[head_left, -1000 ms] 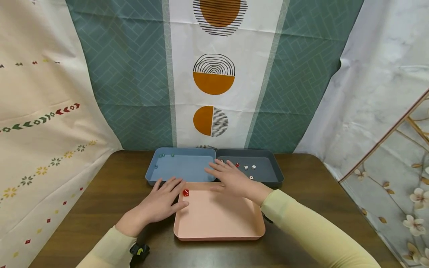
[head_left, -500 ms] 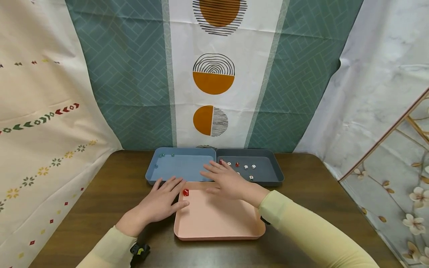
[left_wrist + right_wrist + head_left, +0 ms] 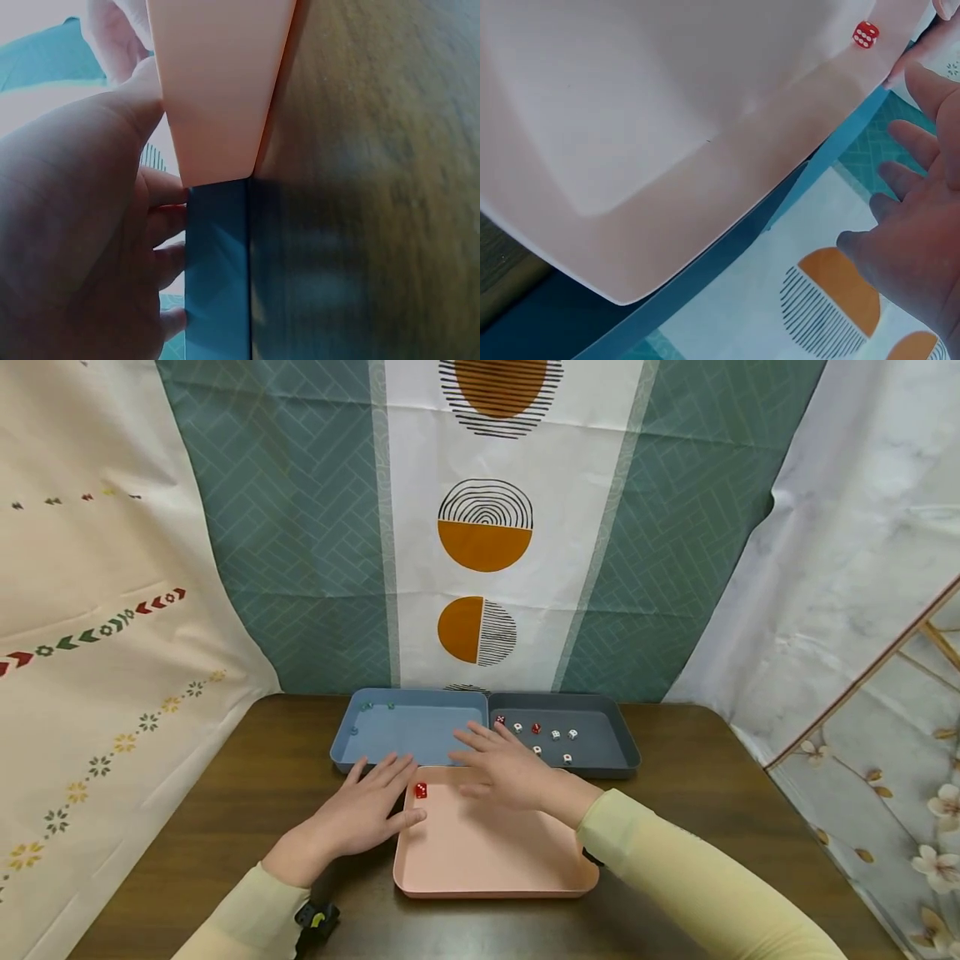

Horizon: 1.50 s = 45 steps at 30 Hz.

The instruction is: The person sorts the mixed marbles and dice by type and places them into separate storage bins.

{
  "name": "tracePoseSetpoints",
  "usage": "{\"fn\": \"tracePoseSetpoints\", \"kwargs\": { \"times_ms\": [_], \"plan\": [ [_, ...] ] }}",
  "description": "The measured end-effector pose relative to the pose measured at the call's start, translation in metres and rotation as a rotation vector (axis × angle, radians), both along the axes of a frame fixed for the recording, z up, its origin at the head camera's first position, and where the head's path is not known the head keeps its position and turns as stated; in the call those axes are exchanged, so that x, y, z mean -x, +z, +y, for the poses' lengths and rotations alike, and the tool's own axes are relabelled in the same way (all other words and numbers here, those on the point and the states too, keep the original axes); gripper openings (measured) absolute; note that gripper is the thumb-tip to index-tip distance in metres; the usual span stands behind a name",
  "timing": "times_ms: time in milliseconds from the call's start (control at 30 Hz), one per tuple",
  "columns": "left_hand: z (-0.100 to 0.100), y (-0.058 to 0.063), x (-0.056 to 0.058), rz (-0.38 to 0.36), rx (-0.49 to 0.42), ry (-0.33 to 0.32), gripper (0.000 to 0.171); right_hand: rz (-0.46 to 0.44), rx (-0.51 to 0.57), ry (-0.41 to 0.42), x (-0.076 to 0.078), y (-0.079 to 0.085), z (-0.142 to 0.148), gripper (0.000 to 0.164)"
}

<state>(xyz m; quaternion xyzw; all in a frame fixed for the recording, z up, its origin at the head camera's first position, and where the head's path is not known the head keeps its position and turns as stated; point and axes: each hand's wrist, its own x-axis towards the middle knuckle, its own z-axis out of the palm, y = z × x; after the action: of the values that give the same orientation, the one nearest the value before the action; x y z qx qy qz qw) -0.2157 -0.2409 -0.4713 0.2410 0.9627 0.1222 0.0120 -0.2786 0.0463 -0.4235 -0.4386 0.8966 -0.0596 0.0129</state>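
Observation:
A pale pink tray [image 3: 495, 852] lies nearest the person, with one red die [image 3: 421, 790] in its back left corner. My left hand [image 3: 356, 814] is at that corner, fingers spread forward over the rim of the blue tray [image 3: 420, 735] and thumb at the pink tray's left edge. In the left wrist view, its fingertips overlap the blue wall. My right hand [image 3: 510, 772] hovers palm down over the pink tray's back rim with extended fingers, holding nothing. The right wrist view has this hand [image 3: 922, 195] apart from the tray and the red die [image 3: 865, 34] near its rim.
Behind, a dark grey tray [image 3: 600, 743] stands right of the blue one and holds several white dice [image 3: 556, 735] and a couple of red ones [image 3: 536, 727]. A few small green dice [image 3: 367, 705] lie in the blue tray. Fabric hangs behind the wooden table [image 3: 690, 802].
My right hand has shifted slightly left, uncovering more dice in the dark grey tray. My left hand stays at the pink tray's corner. The head view has turned a little.

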Motion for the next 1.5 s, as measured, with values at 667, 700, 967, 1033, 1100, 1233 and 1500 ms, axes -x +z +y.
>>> {"fn": "tracePoseSetpoints", "kwargs": {
  "times_ms": [667,700,967,1033,1100,1233,1500],
  "plan": [
    [-0.001,-0.002,-0.002,0.003,-0.014,-0.003,0.088,-0.045,0.005,-0.006,-0.006,-0.001,-0.002,0.055],
    [-0.001,-0.002,-0.002,0.003,-0.015,-0.003,0.088,-0.048,0.005,-0.007,-0.006,-0.001,-0.002,0.055],
    [0.001,-0.001,-0.003,0.012,-0.01,-0.008,0.085,-0.048,0.007,0.012,-0.007,-0.003,-0.002,0.055],
    [0.002,-0.002,-0.003,0.015,-0.009,-0.011,0.086,-0.05,0.004,0.016,-0.007,-0.003,-0.002,0.055],
    [0.002,-0.002,-0.003,0.012,-0.011,-0.012,0.085,-0.058,0.006,0.022,-0.008,-0.004,-0.002,0.054],
    [0.002,-0.002,-0.003,0.005,-0.008,-0.008,0.086,-0.065,0.016,0.043,-0.008,-0.004,-0.003,0.052],
    [0.002,-0.001,-0.003,0.016,-0.001,-0.003,0.087,-0.043,-0.009,0.067,-0.006,-0.006,-0.01,0.058]
  ]
}}
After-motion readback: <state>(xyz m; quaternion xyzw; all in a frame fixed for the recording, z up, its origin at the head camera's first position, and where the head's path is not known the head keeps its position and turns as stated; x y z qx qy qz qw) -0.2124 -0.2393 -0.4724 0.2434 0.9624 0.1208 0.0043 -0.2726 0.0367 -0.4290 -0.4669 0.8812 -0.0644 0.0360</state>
